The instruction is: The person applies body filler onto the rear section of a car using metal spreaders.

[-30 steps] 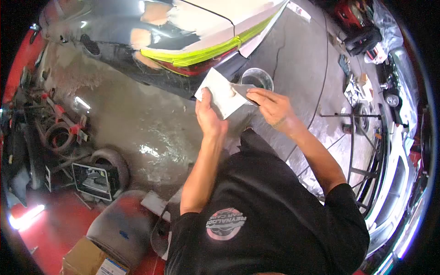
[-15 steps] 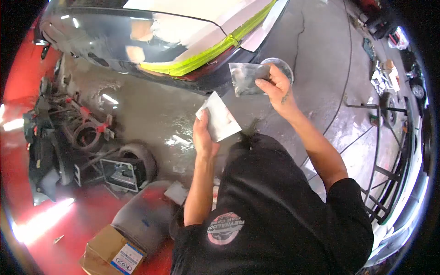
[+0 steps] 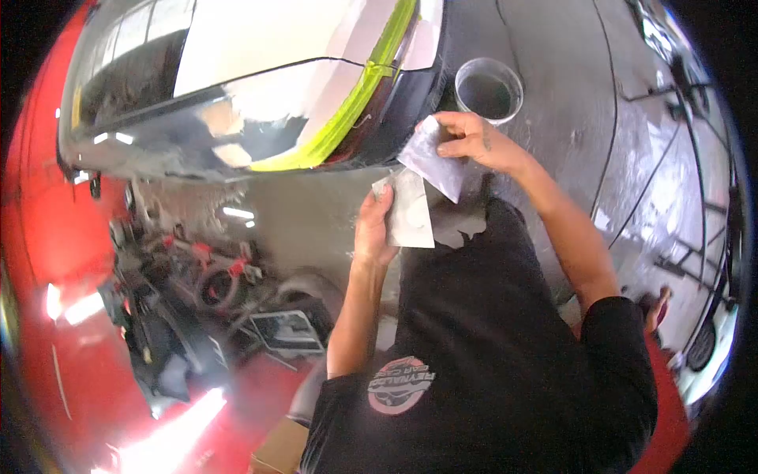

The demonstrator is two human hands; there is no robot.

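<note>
My left hand (image 3: 374, 229) grips a pale, whitish rectangular sheet (image 3: 410, 212) by its left edge, with the thumb lying on top. My right hand (image 3: 482, 142) pinches a greyish-lilac sheet of sandpaper (image 3: 433, 162) by its upper right edge. The sandpaper hangs at a slant, close above the pale sheet; I cannot tell whether the two touch. Beyond my hands is a car body panel (image 3: 213, 130) with bare and pale patches. Yellow-green masking tape (image 3: 335, 130) runs along the panel's edge beside a dark red light.
A round bucket (image 3: 489, 91) of dark liquid stands on the wet grey floor (image 3: 553, 87) past my right hand. Tyres and metal parts (image 3: 221, 284) lie at left, near a framed panel (image 3: 286, 330). A cardboard box (image 3: 280, 449) is at the bottom, and metal racking (image 3: 699, 150) at right.
The sandpaper has swung down and left toward the pale sheet, and its lighter side now shows. My left hand has moved slightly right. The view has shifted, uncovering the bucket.
</note>
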